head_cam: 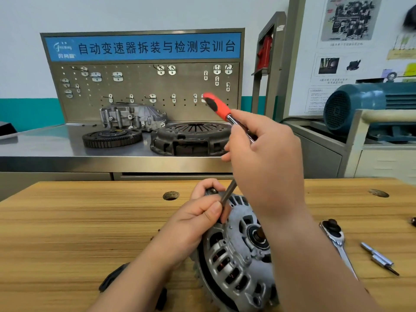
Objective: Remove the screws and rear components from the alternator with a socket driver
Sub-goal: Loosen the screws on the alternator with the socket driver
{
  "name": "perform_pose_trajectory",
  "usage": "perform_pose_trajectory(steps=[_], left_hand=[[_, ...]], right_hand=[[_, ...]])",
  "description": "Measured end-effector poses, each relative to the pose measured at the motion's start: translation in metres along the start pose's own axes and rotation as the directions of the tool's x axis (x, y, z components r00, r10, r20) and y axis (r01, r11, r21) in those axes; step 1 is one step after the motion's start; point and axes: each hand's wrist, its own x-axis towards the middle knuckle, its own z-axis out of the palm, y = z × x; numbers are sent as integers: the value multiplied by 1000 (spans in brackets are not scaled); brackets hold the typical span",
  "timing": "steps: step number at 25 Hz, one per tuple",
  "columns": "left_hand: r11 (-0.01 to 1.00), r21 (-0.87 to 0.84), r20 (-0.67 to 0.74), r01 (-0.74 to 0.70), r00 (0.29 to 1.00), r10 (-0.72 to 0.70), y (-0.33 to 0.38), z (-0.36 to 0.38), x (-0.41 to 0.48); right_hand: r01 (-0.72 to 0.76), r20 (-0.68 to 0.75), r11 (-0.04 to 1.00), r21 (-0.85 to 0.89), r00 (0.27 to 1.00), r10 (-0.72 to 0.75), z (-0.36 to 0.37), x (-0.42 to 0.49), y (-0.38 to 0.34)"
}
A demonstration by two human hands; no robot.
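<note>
Screw stage. Alternator [236,251] tilted on counter [67,233], my left hand [198,219] gripping its top edge. Right hand [263,158] curled round driver [217,105] shaft; tip hidden behind thumb. Next: seat socket square, twist.

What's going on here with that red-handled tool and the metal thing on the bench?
A person is taking apart an alternator on a wooden workbench. Their right hand holds a red-handled socket driver by its shaft, tip down at the alternator's upper edge. Their left hand grips that edge, thumb against the tool's lower shaft. A ratchet and an extension bar lie on the bench to the right.
</note>
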Motion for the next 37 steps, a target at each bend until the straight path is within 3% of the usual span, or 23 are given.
perform_pose_trajectory(steps=[1, 3, 5, 7, 8, 10, 12, 13, 14, 16, 18, 20, 21, 22, 24, 26, 27, 28, 30, 32, 34, 35, 37], left_hand=[[1000, -20, -8, -4, 1000, 4, -2, 1, 0], [998, -63, -18, -10, 1000, 9, -3, 0, 0], [997, -70, -13, -17, 1000, 16, -4, -1, -2], [996, -85, 14, -26, 1000, 27, -2, -2, -4], [996, -89, 22, -28, 999, 30, -1, -2, -4], [996, -87, 10, -17, 1000, 17, 1, -1, -2], [998, -64, -2, -13, 1000, 12, -1, 0, 1], [998, -58, -5, -14, 1000, 14, -3, 0, 1], [998, -66, -6, -17, 1000, 17, -4, 0, 2], [992, -129, -11, 3, 1000, -4, -4, -1, 0], [989, -147, -1, 28, 1000, -28, -4, -3, -2], [992, -123, -1, 20, 1000, -20, -4, -3, -3], [993, -113, 1, 18, 1000, -18, -4, -3, -3], [994, -105, 3, 11, 1000, -11, -4, -2, -2], [995, -102, -4, -6, 1000, 6, -3, -1, 0], [993, -114, -19, -10, 1000, 8, -2, 1, 2], [993, -118, -27, -10, 1000, 7, -2, 2, 2], [992, -122, -30, -10, 1000, 6, -3, 3, 2], [990, -140, -26, -6, 1000, 2, -4, 1, -1], [991, -137, -16, 4, 1000, -7, -2, -2, -3], [992, -128, -1, 21, 1000, -22, 0, -3, -3], [993, -118, -4, 23, 1000, -23, 1, -2, -2], [996, -92, -25, 12, 1000, -15, -2, 0, 1]], right_hand=[[-17, -50, 998, -56, 999, 14, 4, -1, -1], [-121, 61, 965, 234, 992, 110, 3, 1, -3], [-276, 368, 750, 601, 929, 47, -5, 4, -5], [-408, 546, 544, 733, 830, -114, -10, 7, -6], [-422, 555, 519, 744, 822, -128, -10, 7, -5], [-305, 414, 688, 658, 910, 7, -5, 5, -2], [-69, 82, 973, 218, 995, 52, 1, 0, 0], [-20, -18, 1000, 21, 1000, 20, 4, -2, -2], [-26, -51, 999, -31, 998, 24, 7, -3, -4], [-126, 95, 959, 254, 990, 105, 4, 1, -5], [-286, 406, 748, 600, 914, 24, -5, 4, -6], [-410, 564, 572, 710, 818, -114, -14, 7, -4], [-432, 583, 547, 717, 802, -131, -15, 9, -2], [-425, 566, 561, 710, 819, -96, -15, 8, -1], [-305, 394, 735, 606, 917, 56, -9, 4, 0], [-135, 75, 951, 278, 990, 119, 0, -1, -3], [-118, 7, 975, 191, 993, 119, 3, -2, -5], [-137, 21, 965, 223, 991, 135, 4, -2, -5], [-244, 262, 838, 489, 957, 125, -2, 1, -6], [-369, 513, 639, 675, 857, -48, -11, 4, -5], [-435, 584, 540, 721, 801, -135, -16, 7, -2], [-424, 564, 560, 712, 821, -96, -14, 7, -1], [-314, 382, 748, 584, 920, 88, -7, 3, 0]])
